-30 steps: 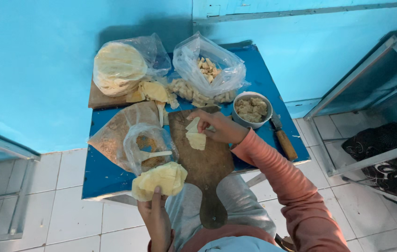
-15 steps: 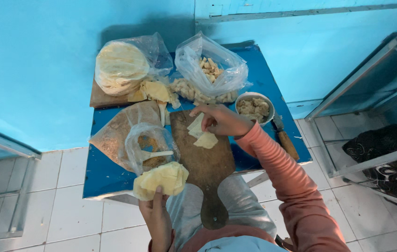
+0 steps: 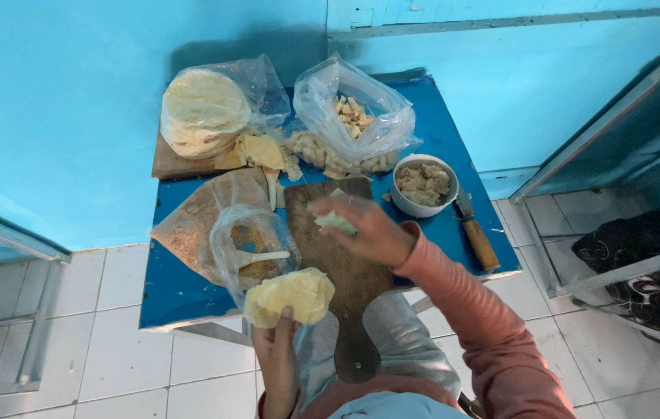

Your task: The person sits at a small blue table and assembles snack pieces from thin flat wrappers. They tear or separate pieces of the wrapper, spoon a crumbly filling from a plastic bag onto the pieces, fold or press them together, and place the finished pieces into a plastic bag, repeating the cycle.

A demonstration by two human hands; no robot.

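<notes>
While hands (image 3: 322,295) hold dough (image 3: 290,296), clear bags (image 3: 357,116) behind

A wooden board (image 3: 345,264) is laid mid-bench (image 3: 182,291); a bowl (image 3: 423,185) and knife (image 3: 476,231) are set right, bagged flatbreads (image 3: 204,109) far left.

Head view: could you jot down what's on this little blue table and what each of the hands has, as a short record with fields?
Surface: blue table, against a turquoise wall
Left hand: holds a pale yellow folded dough piece
Right hand: holds a small pale piece over the wooden cutting board
Bowl: white, with lumpy beige filling
Knife: wooden handle, right of the bowl
Bags: flat round breads; pale cut pieces; crumbs with a spoon
</notes>
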